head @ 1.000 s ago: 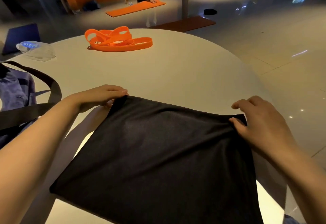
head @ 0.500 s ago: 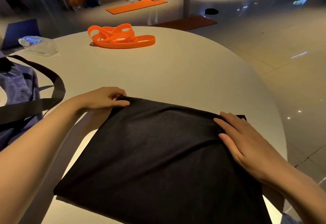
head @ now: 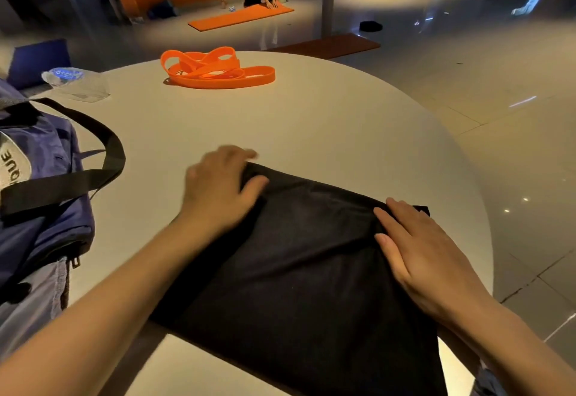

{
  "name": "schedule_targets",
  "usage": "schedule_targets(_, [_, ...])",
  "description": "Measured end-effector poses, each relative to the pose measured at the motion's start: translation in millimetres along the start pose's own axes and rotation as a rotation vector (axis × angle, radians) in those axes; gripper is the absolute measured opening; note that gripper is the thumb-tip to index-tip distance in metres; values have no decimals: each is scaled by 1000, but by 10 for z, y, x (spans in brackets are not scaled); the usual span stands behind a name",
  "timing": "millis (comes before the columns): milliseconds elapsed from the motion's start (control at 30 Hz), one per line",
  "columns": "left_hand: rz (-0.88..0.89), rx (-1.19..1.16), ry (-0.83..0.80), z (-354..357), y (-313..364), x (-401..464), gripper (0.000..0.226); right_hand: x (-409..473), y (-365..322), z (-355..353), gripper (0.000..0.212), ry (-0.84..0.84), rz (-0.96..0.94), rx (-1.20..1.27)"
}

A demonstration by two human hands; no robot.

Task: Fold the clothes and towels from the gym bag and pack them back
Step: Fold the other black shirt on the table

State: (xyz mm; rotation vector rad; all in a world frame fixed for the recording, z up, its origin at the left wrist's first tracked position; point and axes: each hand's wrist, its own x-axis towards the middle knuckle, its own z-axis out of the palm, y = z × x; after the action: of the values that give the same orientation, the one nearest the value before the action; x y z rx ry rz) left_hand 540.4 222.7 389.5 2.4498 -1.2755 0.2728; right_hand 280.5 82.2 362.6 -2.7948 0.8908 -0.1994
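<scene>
A: Since 0.5 s ago, left hand (head: 218, 187) has shifted right along the far edge of the black garment (head: 299, 271); it is motion-blurred. Right hand (head: 417, 255) is in much the same spot near the far right corner.

B: Grip state, left?

A: Fingers bent over the garment's far left corner, thumb lying on the cloth. Blur hides whether it pinches the fabric or only presses it: cannot tell.

B: Right?

A: Released, flat. Fingers straight and together, palm down, pressing the cloth just inside the corner.

B: Garment position?

A: Folded to a rough square, lying on the near side of the round white desk (head: 327, 121), its near edge hanging past the rim.

B: Containers?

A: Navy gym bag (head: 40, 208) at the left edge of the desk, black strap looped over it, a pale grey cloth (head: 28, 311) showing at its near end. Interior not visible.

B: Other items?

A: Orange resistance bands (head: 215, 68) at the far side; a clear plastic bottle (head: 74, 82) lying far left. Both well apart from the garment.
</scene>
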Motion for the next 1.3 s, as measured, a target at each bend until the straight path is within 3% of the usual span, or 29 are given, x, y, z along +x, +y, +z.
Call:
schedule_targets(133, [151,104,-476,215,498,-447,82,-76,-66,0,88,-29,37,-47])
schedule_targets(333, [442,123,-561,251,247,-43,69,-503,-78,-47,79,-138,7,-42])
schedule_targets(367, [449,136,-547,223,236,-12,71,-574,-71,-63,77,-134,-21,-34])
schedule_targets(433, [473,150,-368,126,335,-129,72,-673,-29,-110,76,-49,-102,18])
schedule_targets(500, [507,-31,-150,-74,561,-493,59,-714,62,-173,56,125,-143,164])
schedule_targets(533, [505,-172,-128,-196,692,-743,52,-709,108,-205,43,179,-141,229])
schedule_targets(600, [541,-299,-180,-388,911,-1246,43,-683,151,-227,38,230,-161,230])
schedule_targets(700, [593,-208,-214,-383,988,-1732,27,-673,181,-187,35,222,-157,197])
schedule_targets(833, [375,-282,-194,-371,851,-1864,27,-750,171,-86,40,203,-80,268])
schedule_targets(967, [330,-385,-107,-464,696,-1852,24,-737,139,-96,36,259,-92,276])
schedule_targets(1133, [416,-356,27,-661,616,-1909,27,-774,141,-229,35,338,-174,222])
schedule_targets(1300, [577,-147,-182,-535,558,-2181,29,-838,58,-143,25,352,-280,138])
